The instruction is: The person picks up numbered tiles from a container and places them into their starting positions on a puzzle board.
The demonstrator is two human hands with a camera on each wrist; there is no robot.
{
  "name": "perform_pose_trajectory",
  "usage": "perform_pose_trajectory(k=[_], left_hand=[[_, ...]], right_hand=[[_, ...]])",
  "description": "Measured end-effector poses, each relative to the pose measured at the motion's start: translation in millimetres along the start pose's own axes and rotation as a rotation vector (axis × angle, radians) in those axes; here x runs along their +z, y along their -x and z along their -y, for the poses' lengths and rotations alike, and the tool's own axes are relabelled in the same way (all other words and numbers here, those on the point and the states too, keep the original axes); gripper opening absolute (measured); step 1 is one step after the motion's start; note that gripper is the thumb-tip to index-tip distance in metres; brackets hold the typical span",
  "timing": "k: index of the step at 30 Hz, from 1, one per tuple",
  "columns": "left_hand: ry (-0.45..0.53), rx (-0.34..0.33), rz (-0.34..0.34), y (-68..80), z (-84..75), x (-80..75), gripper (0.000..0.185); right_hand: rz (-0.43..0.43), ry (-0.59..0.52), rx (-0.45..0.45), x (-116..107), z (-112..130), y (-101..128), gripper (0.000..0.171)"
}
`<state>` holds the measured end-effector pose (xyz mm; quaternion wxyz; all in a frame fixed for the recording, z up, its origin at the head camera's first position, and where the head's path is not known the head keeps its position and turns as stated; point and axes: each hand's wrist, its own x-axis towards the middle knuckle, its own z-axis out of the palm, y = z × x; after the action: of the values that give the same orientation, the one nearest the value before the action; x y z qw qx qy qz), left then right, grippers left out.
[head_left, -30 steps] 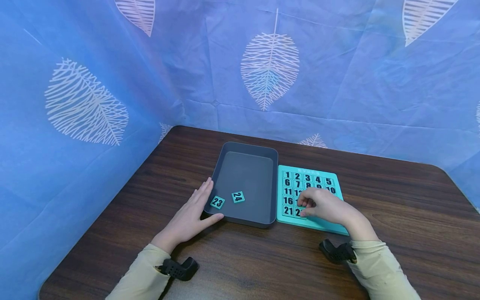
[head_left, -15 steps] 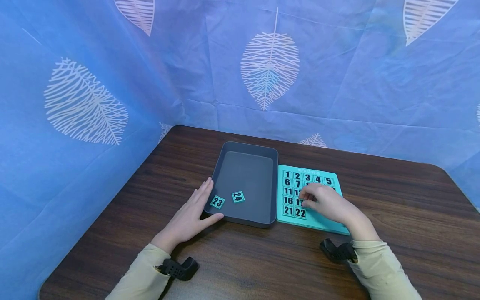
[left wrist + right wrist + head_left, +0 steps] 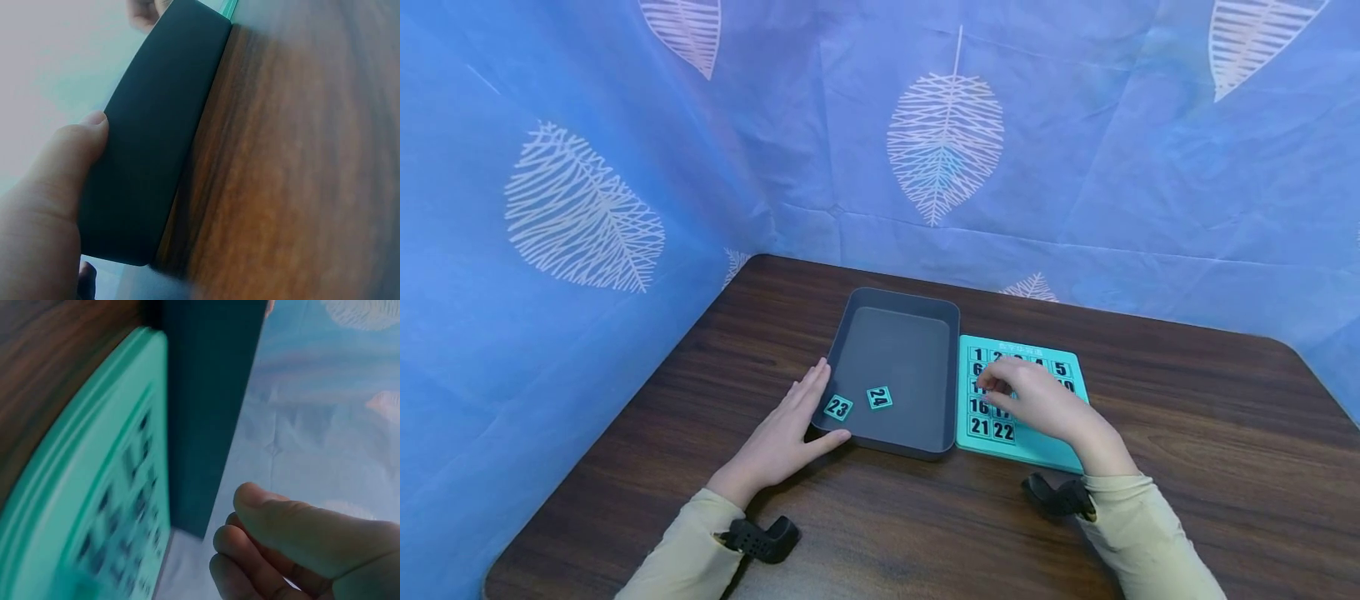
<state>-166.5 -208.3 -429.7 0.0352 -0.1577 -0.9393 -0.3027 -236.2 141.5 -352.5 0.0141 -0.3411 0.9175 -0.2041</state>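
Observation:
My left hand rests on the near left corner of a dark grey tray, fingers straight along its left side. In the left wrist view, the thumb touches the near wall. Two number tiles lie in the tray: a 23 tile by the left wall and a 24 tile turned sideways. My right hand, fingers loosely curled and holding nothing, hovers over a turquoise number board. The hand hides part of its rows. Along the bottom row sit a 21 tile and a 22 tile, with bare board right of them.
The board stands against the tray's right side on a dark wooden table. A blue curtain with white leaf prints hangs behind and to the left. Each wrist wears a black device, such as the left wrist device.
My right hand has lifted from the 22 tile and moved left and up over the board, uncovering that tile. The left hand stays on the tray; the head view has shifted slightly.

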Motion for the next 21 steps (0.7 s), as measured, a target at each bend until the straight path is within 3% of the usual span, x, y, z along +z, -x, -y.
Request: perform_pose_trajectory(k=[11, 21], left_hand=[[0.000, -0.005, 0.000, 0.7, 1.5, 0.4, 0.092], [0.009, -0.001, 0.014, -0.7, 2.5, 0.0, 0.091]], right_hand=[[-0.011, -0.034, -0.158, 20.6, 42.8, -42.7, 0.017], [-0.009, -0.103, -0.180, 48.2, 88.9, -74.8, 0.020]])
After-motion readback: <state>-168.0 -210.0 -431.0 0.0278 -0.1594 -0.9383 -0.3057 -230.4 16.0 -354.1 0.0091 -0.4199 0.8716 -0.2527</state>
